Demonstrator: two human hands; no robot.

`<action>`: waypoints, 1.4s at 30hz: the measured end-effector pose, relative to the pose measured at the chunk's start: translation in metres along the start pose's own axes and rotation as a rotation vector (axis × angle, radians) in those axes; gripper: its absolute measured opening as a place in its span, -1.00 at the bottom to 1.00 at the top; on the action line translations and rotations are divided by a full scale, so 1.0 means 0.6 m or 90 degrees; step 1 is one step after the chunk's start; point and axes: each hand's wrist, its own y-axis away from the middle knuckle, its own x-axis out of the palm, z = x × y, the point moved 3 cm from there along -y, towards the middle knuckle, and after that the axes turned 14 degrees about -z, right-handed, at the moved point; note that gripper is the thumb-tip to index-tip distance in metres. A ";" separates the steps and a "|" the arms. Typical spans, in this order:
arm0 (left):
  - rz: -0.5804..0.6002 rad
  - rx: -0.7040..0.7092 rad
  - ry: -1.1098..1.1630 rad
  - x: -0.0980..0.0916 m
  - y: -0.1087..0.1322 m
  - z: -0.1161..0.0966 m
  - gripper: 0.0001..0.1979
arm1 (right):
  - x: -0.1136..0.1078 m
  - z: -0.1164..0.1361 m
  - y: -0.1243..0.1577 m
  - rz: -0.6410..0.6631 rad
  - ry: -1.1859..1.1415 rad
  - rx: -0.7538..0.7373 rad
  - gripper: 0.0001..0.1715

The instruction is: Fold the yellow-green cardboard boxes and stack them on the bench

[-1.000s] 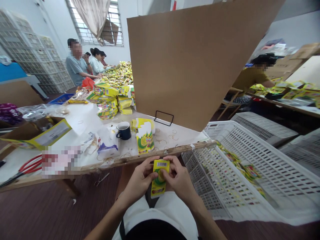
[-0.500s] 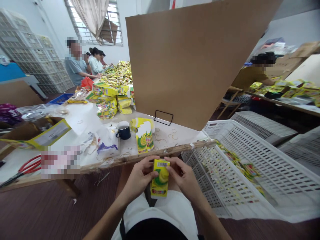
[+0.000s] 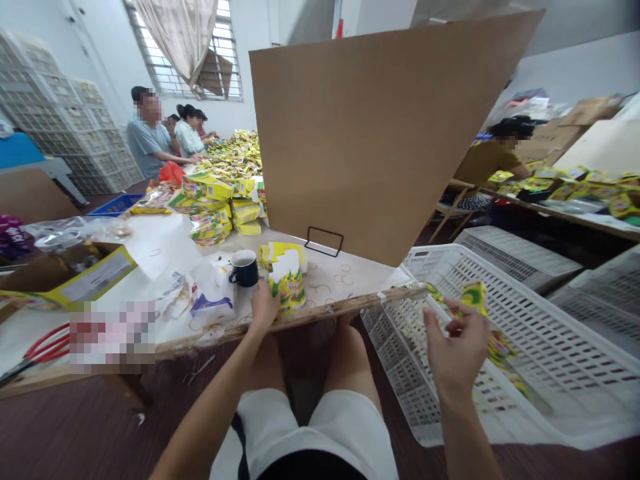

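Observation:
My left hand (image 3: 265, 305) is at the table's front edge, its fingers and thumb closed on the left side of a yellow-and-green carton (image 3: 294, 288) in a small stack. Over the white crate (image 3: 425, 393) on the right, my right hand (image 3: 457, 343) has its thumb apart from its fingers. Just beyond those fingers is a small yellow box (image 3: 474, 297), partly covered by them; it does not appear to lie between thumb and fingers. More yellow packs (image 3: 500, 348) lie inside the crate.
A dark mug (image 3: 245, 270) stands left of the cartons, beside a tissue pack (image 3: 213, 293). Red-handled scissors (image 3: 47, 343) lie far left. A large cardboard sheet (image 3: 380, 147) rises behind a black wire frame (image 3: 325, 241). Co-workers (image 3: 150, 137) sit around piles of yellow packs (image 3: 235, 150).
Both hands have parted from above my lap. My left hand has moved forward and left to the cartons; my right hand has carried the small box right, over the crate, and opened.

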 end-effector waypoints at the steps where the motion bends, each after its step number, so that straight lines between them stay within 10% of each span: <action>1: -0.001 -0.009 0.002 0.001 -0.006 0.011 -0.54 | 0.005 -0.004 0.014 0.040 -0.014 0.022 -0.59; 6: -0.046 -0.006 0.096 -0.029 0.003 0.003 -0.86 | 0.034 0.031 0.092 0.200 -0.109 0.089 -0.76; 14: 0.100 0.106 0.345 -0.083 0.129 -0.114 -0.87 | 0.063 0.160 0.158 0.390 -0.278 -0.156 -0.48; 23: 0.182 0.004 0.525 -0.094 0.172 -0.122 -0.86 | 0.054 0.166 0.181 0.461 -0.334 0.060 -0.64; 32: 0.582 -0.413 0.700 -0.070 0.215 -0.110 -0.55 | 0.060 0.153 0.190 0.459 -0.466 0.280 -0.78; 37: 0.462 -0.381 0.746 -0.067 0.206 -0.102 -0.58 | 0.049 0.145 0.184 0.352 -0.352 0.220 -0.48; 42: 0.365 -0.220 0.648 -0.064 0.195 -0.086 -0.62 | 0.059 0.128 0.201 0.500 -0.357 0.232 -0.67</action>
